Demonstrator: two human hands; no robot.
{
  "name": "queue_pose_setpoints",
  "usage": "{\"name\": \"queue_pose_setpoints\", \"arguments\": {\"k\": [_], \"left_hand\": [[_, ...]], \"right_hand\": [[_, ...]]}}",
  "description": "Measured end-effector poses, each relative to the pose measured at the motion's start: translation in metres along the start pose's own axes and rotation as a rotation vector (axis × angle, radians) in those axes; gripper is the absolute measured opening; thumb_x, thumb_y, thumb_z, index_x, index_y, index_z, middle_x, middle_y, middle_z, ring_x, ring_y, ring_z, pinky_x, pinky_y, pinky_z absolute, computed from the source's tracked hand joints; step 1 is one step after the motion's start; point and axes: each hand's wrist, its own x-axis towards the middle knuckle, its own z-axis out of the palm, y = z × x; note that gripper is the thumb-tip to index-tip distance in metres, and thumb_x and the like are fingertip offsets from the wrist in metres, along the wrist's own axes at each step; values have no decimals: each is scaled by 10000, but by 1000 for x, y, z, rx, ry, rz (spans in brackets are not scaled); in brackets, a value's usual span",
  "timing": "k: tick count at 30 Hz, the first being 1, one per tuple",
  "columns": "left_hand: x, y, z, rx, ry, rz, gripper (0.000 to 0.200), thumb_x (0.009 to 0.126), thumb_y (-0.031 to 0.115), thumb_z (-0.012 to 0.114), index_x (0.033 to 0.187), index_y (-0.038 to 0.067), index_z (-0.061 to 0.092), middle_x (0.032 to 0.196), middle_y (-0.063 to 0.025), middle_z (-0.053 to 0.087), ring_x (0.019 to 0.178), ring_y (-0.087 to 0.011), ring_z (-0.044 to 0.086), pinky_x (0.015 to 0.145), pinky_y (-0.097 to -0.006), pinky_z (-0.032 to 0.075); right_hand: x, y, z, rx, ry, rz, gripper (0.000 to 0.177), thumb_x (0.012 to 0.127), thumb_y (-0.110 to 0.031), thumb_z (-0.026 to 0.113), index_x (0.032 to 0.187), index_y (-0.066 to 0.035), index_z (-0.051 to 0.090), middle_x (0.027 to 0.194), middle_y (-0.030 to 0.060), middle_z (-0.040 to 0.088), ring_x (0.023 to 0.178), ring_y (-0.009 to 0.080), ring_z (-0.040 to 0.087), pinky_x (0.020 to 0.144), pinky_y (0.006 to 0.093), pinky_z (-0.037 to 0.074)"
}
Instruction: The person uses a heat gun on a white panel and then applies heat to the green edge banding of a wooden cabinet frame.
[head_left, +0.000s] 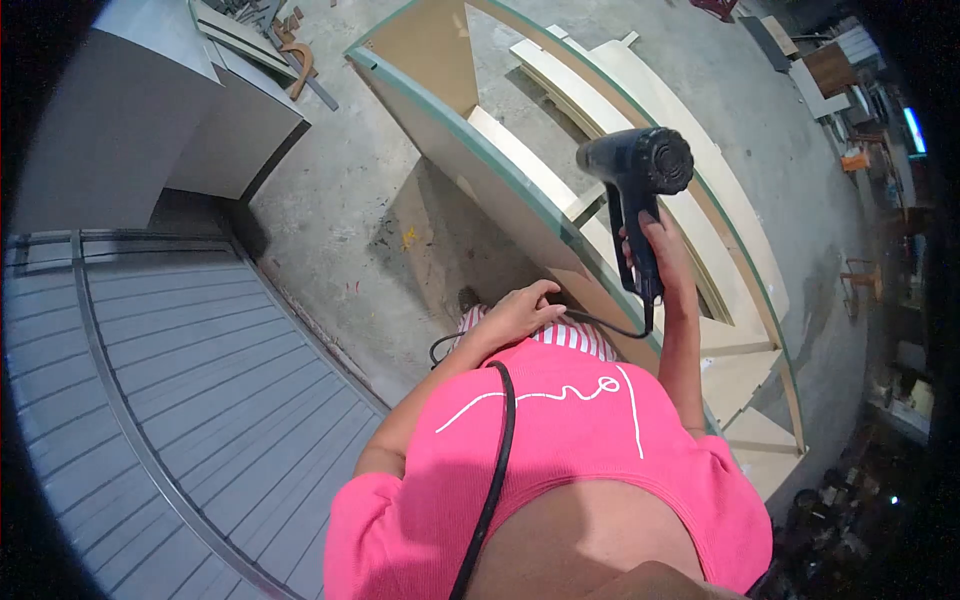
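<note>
My right hand (662, 250) is wrapped around the handle of a black heat gun (640, 165), raised over the curved wooden frame. Its nozzle points left and its round vented back end faces right. A black cord (610, 326) hangs from the handle, passes beneath my left hand, and another stretch runs over my pink shirt. My left hand (520, 312) is low in front of my waist, fingers loosely bent and apart, close to the frame's near panel. Whether it touches the cord or panel cannot be made out. The frame (470, 140) has green edges and pale inner shelves.
On the left stand a grey slatted panel (190, 370) with a metal rail and a grey cabinet (110, 110). Wood scraps (295, 60) lie at the upper left. Stacked boards and clutter (835, 80) line the right side. Concrete floor (340, 210) shows between them.
</note>
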Motion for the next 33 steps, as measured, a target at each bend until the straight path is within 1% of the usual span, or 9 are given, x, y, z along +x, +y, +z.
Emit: {"name": "queue_pose_setpoints", "arguments": {"k": [4, 8, 9, 14, 20, 28, 30, 32, 33], "left_hand": [[1, 3, -2, 49, -40, 33, 421, 881, 263, 580, 1187, -13, 495, 764, -96, 591, 700, -168, 559, 638, -307, 452], [2, 1, -3, 70, -36, 75, 413, 882, 270, 577, 1174, -15, 506, 748, -101, 587, 690, -172, 560, 627, -311, 448], [2, 1, -5, 69, -52, 61, 421, 882, 278, 577, 1178, -12, 504, 752, -102, 590, 691, -178, 564, 628, -313, 449], [1, 0, -11, 110, -78, 76, 451, 885, 313, 566, 1192, -8, 491, 768, -108, 598, 699, -196, 574, 642, -323, 452], [0, -3, -23, 134, -99, 65, 449, 889, 327, 560, 1188, -3, 500, 812, -126, 606, 735, -204, 576, 663, -324, 455], [-11, -15, -52, 156, -113, 69, 474, 870, 354, 573, 1188, 10, 503, 899, -175, 627, 848, -291, 612, 740, -366, 464], [-17, -20, -62, 163, -102, 73, 479, 867, 361, 571, 1188, 12, 503, 925, -183, 629, 874, -304, 611, 763, -373, 463], [-24, -29, -75, 169, -87, 107, 478, 866, 367, 563, 1188, 19, 503, 986, -203, 623, 938, -332, 600, 803, -388, 458], [-29, -34, -82, 186, -79, 129, 467, 869, 360, 557, 1188, 23, 503, 1026, -215, 615, 970, -339, 590, 819, -397, 455]], "right_hand": [[-16, 0, 11, -15, -21, 68, 297, 855, -291, 520, 1010, -41, 478, 746, 45, 560, 544, 102, 529, 488, 247, 448], [-24, 11, 14, 46, -28, 95, 290, 869, -301, 513, 1008, -51, 468, 752, 46, 562, 546, 105, 534, 487, 249, 455], [-22, 18, 8, 64, -67, 131, 330, 898, -356, 516, 1049, -66, 473, 775, 57, 587, 581, 94, 577, 481, 216, 478], [-26, 26, 10, 111, -60, 103, 329, 914, -352, 502, 1060, -61, 452, 764, 63, 590, 586, 95, 584, 487, 222, 493], [-28, 24, 21, 42, -22, 126, 350, 884, -391, 507, 980, -56, 472, 690, 50, 568, 528, 97, 550, 465, 224, 464], [-29, 29, 39, -6, 57, 175, 424, 864, -445, 510, 852, -24, 558, 607, 58, 577, 468, 119, 552, 438, 235, 463], [-29, 35, 45, 44, 45, 154, 437, 861, -447, 519, 850, -13, 574, 607, 60, 583, 462, 121, 555, 431, 230, 460], [-28, 37, 57, 82, 155, 122, 457, 857, -463, 532, 870, -8, 577, 613, 62, 589, 466, 122, 557, 431, 223, 458], [-25, 39, 62, 147, 132, 135, 461, 857, -462, 547, 871, -3, 578, 610, 67, 591, 470, 121, 559, 430, 217, 457]]}}
